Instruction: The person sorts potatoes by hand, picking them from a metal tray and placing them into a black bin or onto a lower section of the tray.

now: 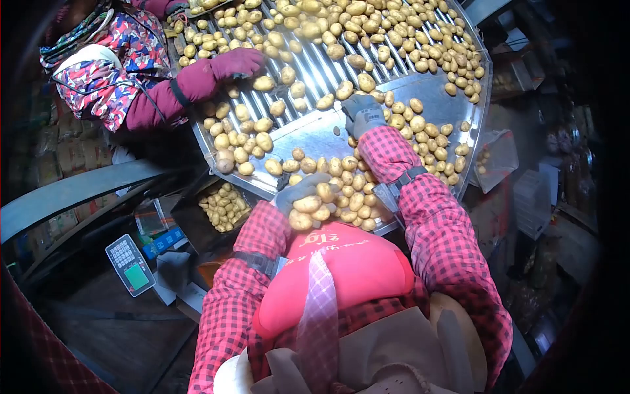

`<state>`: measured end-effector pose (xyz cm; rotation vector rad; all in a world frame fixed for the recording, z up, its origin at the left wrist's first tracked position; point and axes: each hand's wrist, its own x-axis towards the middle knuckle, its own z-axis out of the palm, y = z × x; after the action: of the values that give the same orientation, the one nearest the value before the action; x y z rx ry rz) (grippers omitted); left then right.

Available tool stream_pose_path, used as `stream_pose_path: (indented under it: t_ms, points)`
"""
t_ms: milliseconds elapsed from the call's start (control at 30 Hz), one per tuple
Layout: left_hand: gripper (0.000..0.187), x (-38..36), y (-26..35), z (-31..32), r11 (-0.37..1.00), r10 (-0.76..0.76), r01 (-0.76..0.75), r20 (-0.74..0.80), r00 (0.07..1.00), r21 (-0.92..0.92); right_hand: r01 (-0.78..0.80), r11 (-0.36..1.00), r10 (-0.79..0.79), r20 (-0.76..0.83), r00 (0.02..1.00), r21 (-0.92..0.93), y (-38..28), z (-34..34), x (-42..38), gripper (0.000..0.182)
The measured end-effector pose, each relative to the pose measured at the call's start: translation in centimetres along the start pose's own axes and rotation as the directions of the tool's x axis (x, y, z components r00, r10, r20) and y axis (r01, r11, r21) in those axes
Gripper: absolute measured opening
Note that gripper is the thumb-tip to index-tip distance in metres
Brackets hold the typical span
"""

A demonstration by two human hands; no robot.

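Observation:
Many potatoes (351,190) lie piled at the near edge of a metal sorting table (298,134), between my two gloved hands. My left hand (302,190), in a grey glove, rests at the left side of this pile, its fingers stretched over and beside the potatoes. Farther forward, my right hand (363,113), also in a grey glove, is on the metal plate at the edge of the rollers (318,75), with potatoes right beside it. Its fingers are bent downward, and what is under them is hidden.
A co-worker's gloved hand (239,64) reaches over the rollers from the left. Below the table's left edge stand a crate of potatoes (224,205) and a scale display (130,265). Clear plastic bins (531,197) are at the right.

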<state>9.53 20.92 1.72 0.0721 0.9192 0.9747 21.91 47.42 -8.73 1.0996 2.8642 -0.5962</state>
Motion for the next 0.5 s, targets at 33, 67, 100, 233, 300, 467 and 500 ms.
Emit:
stream_pose_path:
  t_ms: [33, 67, 100, 233, 300, 467, 500]
  points:
    - [0.054, 0.8, -1.0, -1.2, 1.0, -0.002, 0.002, 0.025, 1.0, -0.009, -0.048, 0.998, 0.047, 0.044, 0.998, 0.033, -0.5, -0.3, 0.1, 0.022]
    - [0.054, 1.6, -2.1, -2.4, 1.0, -0.001, 0.002, 0.052, 0.999, -0.017, -0.098, 0.993, 0.093, 0.086, 0.992, 0.063, -0.9, -0.7, 0.1, 0.023]
    - [0.054, 1.9, -2.3, -2.3, 0.999, 0.012, -0.011, 0.03, 0.999, -0.033, -0.123, 0.97, 0.122, 0.017, 0.992, 0.209, -1.8, -0.9, -1.1, 0.026]
    - [0.053, 2.4, -2.7, -2.5, 0.997, 0.064, -0.066, 0.066, 0.996, 0.043, -0.28, 0.77, 0.277, 0.095, 0.956, 0.573, -3.8, 0.1, -5.2, 0.031]
    - [0.053, 2.5, -2.6, -2.2, 0.999, 0.04, -0.04, 0.071, 0.997, 0.004, -0.074, 0.937, 0.067, 0.033, 0.997, 0.341, -3.8, 0.7, -6.3, 0.034]
    - [0.053, 1.7, -2.4, -2.2, 0.998, 0.014, -0.01, 0.077, 0.997, -0.06, 0.085, 0.98, -0.09, 0.017, 0.996, 0.181, -3.1, 3.3, -5.8, 0.051]
    - [0.053, 1.4, -2.4, -2.2, 0.997, 0.01, -0.004, 0.077, 0.997, -0.077, 0.093, 0.975, -0.099, 0.019, 0.995, 0.204, -3.7, 2.8, -5.3, 0.051]
